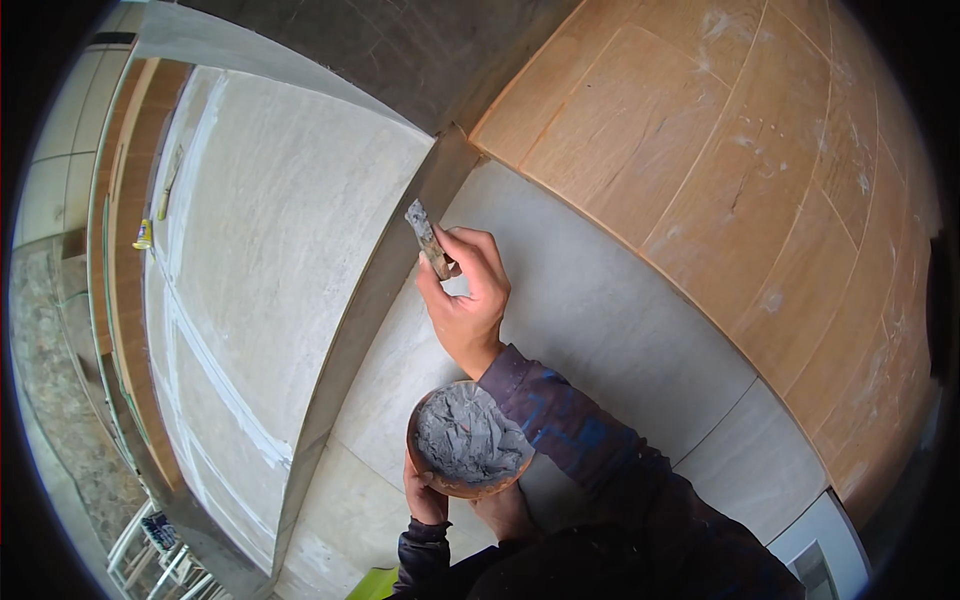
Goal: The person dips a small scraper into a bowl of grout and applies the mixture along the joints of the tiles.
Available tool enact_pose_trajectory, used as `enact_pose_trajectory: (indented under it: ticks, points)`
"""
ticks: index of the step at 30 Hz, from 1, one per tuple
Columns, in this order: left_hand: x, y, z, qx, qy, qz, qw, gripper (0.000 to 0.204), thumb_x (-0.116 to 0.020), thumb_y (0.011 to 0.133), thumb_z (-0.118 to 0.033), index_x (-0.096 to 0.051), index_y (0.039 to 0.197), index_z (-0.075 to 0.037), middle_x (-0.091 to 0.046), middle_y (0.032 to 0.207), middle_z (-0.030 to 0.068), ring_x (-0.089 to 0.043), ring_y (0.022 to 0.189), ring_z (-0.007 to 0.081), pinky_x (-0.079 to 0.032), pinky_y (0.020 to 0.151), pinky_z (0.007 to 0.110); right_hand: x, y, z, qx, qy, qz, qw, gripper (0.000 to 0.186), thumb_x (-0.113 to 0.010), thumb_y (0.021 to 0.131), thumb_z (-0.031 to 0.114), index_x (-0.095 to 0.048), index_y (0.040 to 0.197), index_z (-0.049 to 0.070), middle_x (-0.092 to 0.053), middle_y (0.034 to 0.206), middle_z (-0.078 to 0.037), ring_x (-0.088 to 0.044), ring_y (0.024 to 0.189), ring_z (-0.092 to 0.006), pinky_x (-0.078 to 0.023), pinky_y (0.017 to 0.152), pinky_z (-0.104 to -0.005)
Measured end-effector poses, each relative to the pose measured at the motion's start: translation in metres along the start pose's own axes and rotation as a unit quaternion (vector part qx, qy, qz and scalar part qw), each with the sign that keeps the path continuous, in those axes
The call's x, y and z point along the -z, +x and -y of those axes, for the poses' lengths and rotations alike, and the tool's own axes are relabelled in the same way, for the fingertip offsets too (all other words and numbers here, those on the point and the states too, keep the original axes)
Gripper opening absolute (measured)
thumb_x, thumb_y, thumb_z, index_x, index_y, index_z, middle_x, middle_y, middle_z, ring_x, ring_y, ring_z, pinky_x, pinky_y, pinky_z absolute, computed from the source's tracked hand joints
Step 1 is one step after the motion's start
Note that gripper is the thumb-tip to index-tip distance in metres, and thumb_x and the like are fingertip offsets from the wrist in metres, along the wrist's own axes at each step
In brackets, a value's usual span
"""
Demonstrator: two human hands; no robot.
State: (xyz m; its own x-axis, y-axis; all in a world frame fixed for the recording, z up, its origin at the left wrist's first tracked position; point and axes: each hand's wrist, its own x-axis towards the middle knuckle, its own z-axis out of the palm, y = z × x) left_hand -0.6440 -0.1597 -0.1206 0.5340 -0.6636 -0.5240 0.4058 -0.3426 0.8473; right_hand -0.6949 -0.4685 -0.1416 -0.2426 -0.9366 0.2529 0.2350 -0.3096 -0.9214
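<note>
My right hand [474, 300] pinches a short, narrow spatula [428, 243] between thumb and fingers. Thick grey paste coats its tip, which is raised toward the corner where the grey tiles meet the wood-look ones. Close to my body, my left hand [424, 494] grips the side of a round brown bowl [413, 440]. Lumpy grey paste [470, 432] fills much of that bowl. Part of its right rim is hidden behind my right sleeve. Bare skin [503, 512] shows under the bowl; which body part it is I cannot make out.
Wood-look tiles [700, 150] with pale smears cover the right side. A light grey slab [290, 200] with white streaks lies left, bordered by a grey edge [350, 340]. On its far side are a yellow tube [143, 235] and white slatted frames [165, 565].
</note>
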Motion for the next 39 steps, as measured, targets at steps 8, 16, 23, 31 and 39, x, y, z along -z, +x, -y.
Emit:
enact_pose_trajectory:
  ticks: [8, 16, 23, 31, 39]
  points:
    - [0.007, -0.003, 0.004, 0.0, 0.007, -0.008, 1.0, 0.084, -0.059, 0.078, -0.027, -0.042, 0.155, 0.004, -0.055, 0.15, 0.0152, -0.051, 0.139, 0.0291, -0.037, 0.12, 0.041, -0.038, -0.009, -0.016, 0.066, -0.073, -0.013, 0.995, 0.042, -0.075, 0.076, -0.013, -0.073, 0.116, -0.001, -0.066, 0.109, -0.009, -0.066, 0.09, -0.0246, -0.056, 0.077, -0.0359]
    - [0.013, 0.0, -0.002, 0.016, 0.027, -0.002, 1.0, 0.085, -0.058, 0.076, -0.025, -0.042, 0.155, 0.004, -0.056, 0.147, 0.0147, -0.052, 0.139, 0.0285, -0.038, 0.119, 0.04, -0.001, -0.002, 0.002, -0.04, -0.005, 0.032, 0.999, 0.043, -0.072, 0.079, -0.011, -0.071, 0.121, 0.0, -0.065, 0.108, -0.011, -0.064, 0.086, -0.0196, -0.054, 0.075, -0.0331]
    - [0.003, 0.003, 0.004, 0.015, 0.009, 0.001, 1.0, 0.084, -0.057, 0.077, -0.024, -0.042, 0.155, 0.003, -0.055, 0.148, 0.0147, -0.052, 0.138, 0.0284, -0.038, 0.119, 0.041, -0.015, 0.004, -0.012, 0.047, -0.045, 0.064, 0.996, 0.041, -0.071, 0.08, -0.009, -0.071, 0.12, 0.0, -0.067, 0.115, -0.009, -0.065, 0.097, -0.0295, -0.053, 0.084, -0.041]
    - [0.022, 0.003, 0.006, 0.017, 0.016, 0.002, 1.0, 0.084, -0.057, 0.077, -0.025, -0.043, 0.155, 0.003, -0.055, 0.15, 0.0149, -0.051, 0.14, 0.0288, -0.038, 0.12, 0.04, 0.001, 0.008, -0.005, -0.021, 0.01, 0.019, 1.0, 0.037, -0.073, 0.082, -0.01, -0.071, 0.118, -0.003, -0.061, 0.1, -0.009, -0.062, 0.084, -0.0215, -0.054, 0.073, -0.0356]
    - [0.02, 0.006, 0.009, 0.029, 0.02, 0.013, 0.999, 0.086, -0.058, 0.077, -0.026, -0.042, 0.156, 0.003, -0.055, 0.151, 0.0146, -0.05, 0.141, 0.0286, -0.037, 0.12, 0.04, 0.003, -0.012, -0.016, 0.142, -0.11, 0.145, 0.973, 0.042, -0.073, 0.081, -0.009, -0.072, 0.122, -0.001, -0.061, 0.098, -0.009, -0.062, 0.085, -0.0227, -0.053, 0.074, -0.0354]
